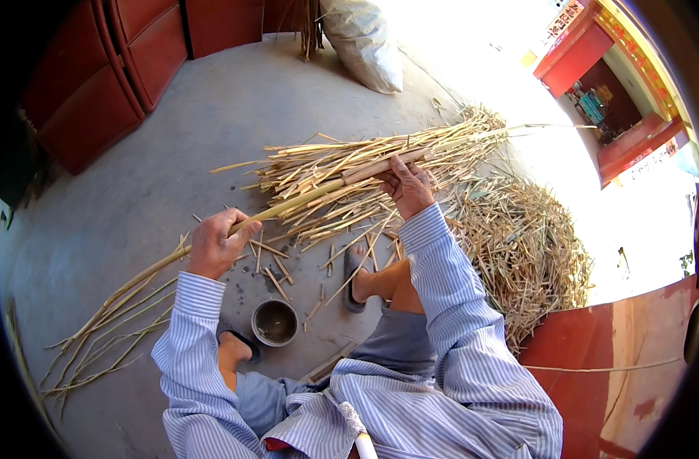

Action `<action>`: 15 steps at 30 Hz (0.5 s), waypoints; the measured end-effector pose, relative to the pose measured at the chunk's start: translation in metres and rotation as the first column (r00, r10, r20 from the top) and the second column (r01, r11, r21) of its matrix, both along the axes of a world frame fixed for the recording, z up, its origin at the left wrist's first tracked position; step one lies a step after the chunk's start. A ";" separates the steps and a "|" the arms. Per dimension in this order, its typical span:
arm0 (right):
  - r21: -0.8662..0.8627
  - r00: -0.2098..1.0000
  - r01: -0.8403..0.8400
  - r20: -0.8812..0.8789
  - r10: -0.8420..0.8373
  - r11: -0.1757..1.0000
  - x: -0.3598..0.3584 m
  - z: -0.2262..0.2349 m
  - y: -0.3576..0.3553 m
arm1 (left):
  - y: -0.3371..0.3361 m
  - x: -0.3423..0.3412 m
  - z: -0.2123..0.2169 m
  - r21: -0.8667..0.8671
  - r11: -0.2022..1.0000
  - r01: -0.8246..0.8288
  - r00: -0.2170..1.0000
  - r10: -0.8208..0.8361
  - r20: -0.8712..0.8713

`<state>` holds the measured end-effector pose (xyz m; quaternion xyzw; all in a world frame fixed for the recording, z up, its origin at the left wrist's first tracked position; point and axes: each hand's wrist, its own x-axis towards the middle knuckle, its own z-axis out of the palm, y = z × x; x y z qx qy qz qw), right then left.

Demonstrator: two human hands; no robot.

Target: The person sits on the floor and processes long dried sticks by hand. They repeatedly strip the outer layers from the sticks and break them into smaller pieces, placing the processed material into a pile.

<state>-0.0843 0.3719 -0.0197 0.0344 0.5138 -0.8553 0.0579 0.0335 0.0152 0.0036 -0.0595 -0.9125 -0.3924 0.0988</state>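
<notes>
A long, pale, dry stalk [311, 196] slants in front of me from lower left to upper right. My left hand [219, 241] is closed round it, thumb lying along the top. Farther up, my right hand [407, 186] pinches a short brown tube-like piece [364, 171] between thumb and fingers. This piece lies along the stalk; whether it wraps right round cannot be made out. Past my right hand, the thin end of the stalk reaches out to the right. Beneath my hands a bundle of cut straw-coloured stalks [303, 170] rests on the floor.
Several thin branching stalks [108, 329] lie at left. Between my feet stands a dark bowl [274, 322] of murky liquid. A heap of chopped stalk scraps [518, 245] spreads at right. Red panels [127, 57] and a whitish sack [361, 46] stand behind. A cigarette [362, 441] shows low in front.
</notes>
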 end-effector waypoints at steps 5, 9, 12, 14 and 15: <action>0.052 0.964 0.260 0.039 -0.262 0.964 -0.041 -0.001 0.068 | 0.013 -0.011 0.000 0.068 0.997 -0.039 0.996 0.034 0.078; -0.093 0.976 0.198 0.115 -0.187 0.976 -0.046 -0.002 0.084 | 0.008 -0.019 -0.009 0.090 0.995 0.029 0.997 -0.036 0.073; -0.187 0.972 -0.200 0.088 0.220 0.962 -0.003 0.010 0.019 | 0.015 -0.026 -0.019 0.121 0.992 0.033 0.993 -0.046 0.105; -0.186 0.987 -0.150 0.023 0.157 0.971 0.000 -0.008 0.002 | 0.020 -0.030 -0.015 0.133 0.991 0.017 0.988 -0.037 0.152; -0.185 0.992 -0.123 -0.007 0.124 0.975 -0.001 -0.015 -0.002 | 0.024 -0.032 -0.014 0.102 0.995 0.012 0.993 -0.024 0.118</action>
